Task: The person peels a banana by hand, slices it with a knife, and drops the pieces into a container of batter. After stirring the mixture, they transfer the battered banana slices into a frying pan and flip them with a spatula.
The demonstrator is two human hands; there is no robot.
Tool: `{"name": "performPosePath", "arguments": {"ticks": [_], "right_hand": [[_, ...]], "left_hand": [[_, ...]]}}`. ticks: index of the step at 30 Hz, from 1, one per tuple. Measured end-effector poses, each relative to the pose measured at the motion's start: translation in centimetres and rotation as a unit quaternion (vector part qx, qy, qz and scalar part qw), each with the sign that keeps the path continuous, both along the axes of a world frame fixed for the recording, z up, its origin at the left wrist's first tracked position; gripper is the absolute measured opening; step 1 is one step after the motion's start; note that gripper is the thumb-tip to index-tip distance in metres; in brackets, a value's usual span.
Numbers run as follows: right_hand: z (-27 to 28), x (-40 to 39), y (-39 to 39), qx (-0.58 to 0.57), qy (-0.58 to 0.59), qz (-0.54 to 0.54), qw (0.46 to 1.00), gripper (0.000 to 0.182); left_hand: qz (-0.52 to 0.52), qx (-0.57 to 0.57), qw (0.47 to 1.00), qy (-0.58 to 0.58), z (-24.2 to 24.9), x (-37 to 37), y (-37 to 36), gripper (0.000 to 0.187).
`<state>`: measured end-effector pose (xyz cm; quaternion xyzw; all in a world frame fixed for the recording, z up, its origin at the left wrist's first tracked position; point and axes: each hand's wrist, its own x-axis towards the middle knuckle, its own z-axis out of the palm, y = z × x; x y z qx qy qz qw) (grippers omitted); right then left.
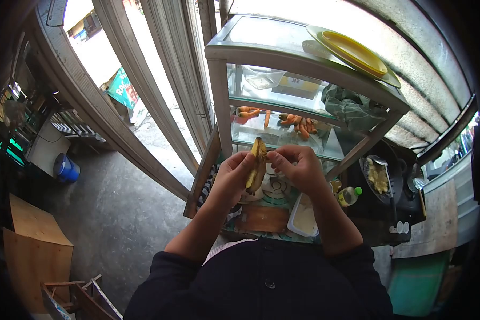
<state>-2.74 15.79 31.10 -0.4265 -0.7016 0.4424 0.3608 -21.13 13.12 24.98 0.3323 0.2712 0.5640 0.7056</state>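
Observation:
Between my two hands, in front of the glass display case, is a banana with a yellow and brown-blotched skin, held upright. My left hand is closed around it from the left, thumb along its side. My right hand is closed in a pinch at the banana's upper right side, where a thin strip of peel shows at the fingertips. Below the hands lie a brown wooden board and a white plastic tub with pale contents. A plate partly shows behind my left wrist.
The display case holds carrots on a shelf; yellow plates lie on top. At right are a pan with frying food and a ladle, and a green-capped bottle. A blue bucket stands left.

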Motion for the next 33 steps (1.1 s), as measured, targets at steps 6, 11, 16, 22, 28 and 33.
{"name": "performPosePath", "arguments": {"ticks": [6,11,16,22,28,33], "right_hand": [[-0.1,0.2,0.3,-0.036,0.036,0.021,0.999,0.028],[-0.7,-0.4,0.6,-0.036,0.164,0.007,0.986,0.03],[-1.6,0.1,0.5,-0.084,0.109,0.036,0.99,0.036],[-1.2,0.4,-0.7,-0.074,0.172,-0.016,0.982,0.032],[-1.2,0.6,-1.4,-0.077,0.196,-0.029,0.977,0.029],[-1.0,0.8,-2.0,-0.071,0.179,-0.03,0.981,0.029]], "left_hand": [[-0.004,0.016,0.999,0.028,0.2,0.1,-0.1,0.038],[0.002,0.035,0.995,0.092,0.9,-0.6,-0.2,0.035],[0.009,0.079,0.979,0.188,1.3,-0.9,-0.3,0.043],[0.039,0.179,0.874,0.451,4.8,-1.5,-2.3,0.039],[0.133,0.308,0.752,0.568,5.7,-0.7,-3.3,0.033],[0.102,0.261,0.787,0.549,5.9,-1.1,-3.5,0.028]]}}
